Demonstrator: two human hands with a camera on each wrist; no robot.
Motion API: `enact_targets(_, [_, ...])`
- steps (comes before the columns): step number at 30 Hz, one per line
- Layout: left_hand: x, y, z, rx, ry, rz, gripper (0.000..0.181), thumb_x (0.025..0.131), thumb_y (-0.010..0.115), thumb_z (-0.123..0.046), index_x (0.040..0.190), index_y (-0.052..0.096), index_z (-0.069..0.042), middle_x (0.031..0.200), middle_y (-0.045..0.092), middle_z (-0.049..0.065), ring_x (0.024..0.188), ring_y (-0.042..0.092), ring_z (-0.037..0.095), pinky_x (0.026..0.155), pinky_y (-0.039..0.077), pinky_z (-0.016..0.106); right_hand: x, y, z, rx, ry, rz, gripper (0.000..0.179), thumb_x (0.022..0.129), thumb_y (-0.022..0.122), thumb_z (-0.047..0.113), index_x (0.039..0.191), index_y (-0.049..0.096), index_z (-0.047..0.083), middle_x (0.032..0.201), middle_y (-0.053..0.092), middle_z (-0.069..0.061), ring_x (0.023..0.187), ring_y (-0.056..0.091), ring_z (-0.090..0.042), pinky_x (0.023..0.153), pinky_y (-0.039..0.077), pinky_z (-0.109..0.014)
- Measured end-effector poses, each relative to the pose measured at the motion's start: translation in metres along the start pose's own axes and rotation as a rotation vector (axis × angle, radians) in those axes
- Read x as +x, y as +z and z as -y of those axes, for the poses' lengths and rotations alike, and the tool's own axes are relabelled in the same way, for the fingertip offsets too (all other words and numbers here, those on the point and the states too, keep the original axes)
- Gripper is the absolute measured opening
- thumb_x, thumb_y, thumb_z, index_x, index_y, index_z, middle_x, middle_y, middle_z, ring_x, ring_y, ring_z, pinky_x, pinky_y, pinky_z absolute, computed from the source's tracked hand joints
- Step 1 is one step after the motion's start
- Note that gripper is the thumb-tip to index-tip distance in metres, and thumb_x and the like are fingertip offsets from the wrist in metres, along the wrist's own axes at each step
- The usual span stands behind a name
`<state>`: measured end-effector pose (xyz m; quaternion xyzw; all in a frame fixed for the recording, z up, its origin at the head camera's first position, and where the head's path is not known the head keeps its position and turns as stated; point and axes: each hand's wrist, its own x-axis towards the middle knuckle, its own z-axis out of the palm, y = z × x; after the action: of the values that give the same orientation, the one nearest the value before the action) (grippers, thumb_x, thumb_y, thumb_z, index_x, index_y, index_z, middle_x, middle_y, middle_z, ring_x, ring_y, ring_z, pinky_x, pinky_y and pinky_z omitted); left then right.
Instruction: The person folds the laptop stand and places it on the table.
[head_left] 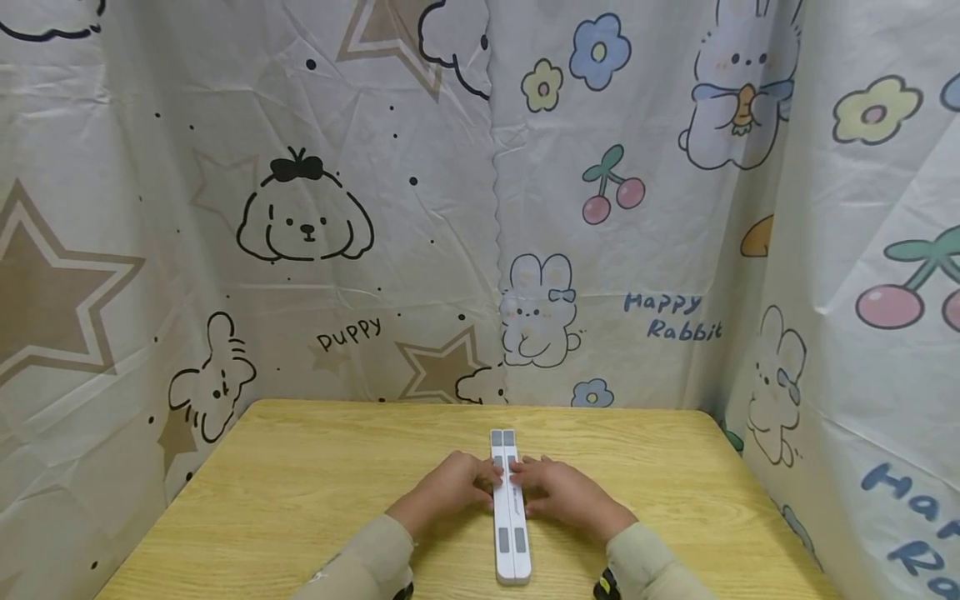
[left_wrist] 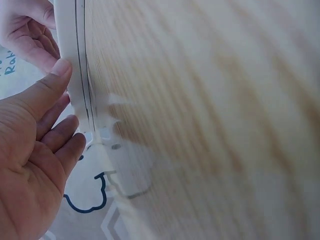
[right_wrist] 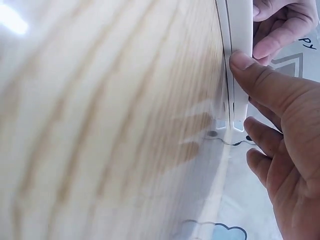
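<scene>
A folded white laptop stand (head_left: 512,521) lies lengthwise on the table, its two slim bars side by side with grey pads on top. My left hand (head_left: 459,482) pinches its left side around the middle, thumb on the side and a finger over the top. From the opposite side my right hand (head_left: 564,493) pinches the right bar in much the same way. In the left wrist view, the thumb of the left hand (left_wrist: 37,145) presses the stand's side wall (left_wrist: 75,65), while the other fingers curl loosely beside it. The right wrist view has the right hand (right_wrist: 285,130) likewise.
The wooden table (head_left: 315,467) has rounded far corners. A printed curtain (head_left: 420,233) with puppies, rabbits and stars hangs behind it and along both sides. Dark bands (head_left: 606,585) show near the sleeve cuffs.
</scene>
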<state>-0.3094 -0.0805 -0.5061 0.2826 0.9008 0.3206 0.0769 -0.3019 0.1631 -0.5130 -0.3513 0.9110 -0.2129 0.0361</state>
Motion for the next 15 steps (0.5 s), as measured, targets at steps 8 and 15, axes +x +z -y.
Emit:
enact_targets(8, [-0.001,-0.003,-0.002,0.033,0.026,0.004,0.022,0.082,0.085,-0.025,0.102,0.081,-0.015,0.120,0.075,-0.001,0.123,0.066,0.018,0.107,0.052,0.034,-0.004,-0.005,0.009,-0.084,-0.008,-0.025,0.036,0.093,0.075,0.023,0.128,0.072,0.014,0.147,0.059,-0.005,0.141,0.051,-0.032,0.120,0.035,-0.056])
enact_targets(15, [-0.009,-0.002,-0.006,0.155,0.074,-0.021,0.020,0.090,0.080,-0.032,0.100,0.080,-0.015,0.121,0.075,0.000,0.112,0.070,0.018,0.100,0.056,0.035,-0.012,-0.001,0.014,-0.193,-0.037,-0.077,0.027,0.098,0.070,0.024,0.123,0.075,0.015,0.141,0.064,-0.004,0.133,0.059,-0.030,0.115,0.043,-0.052])
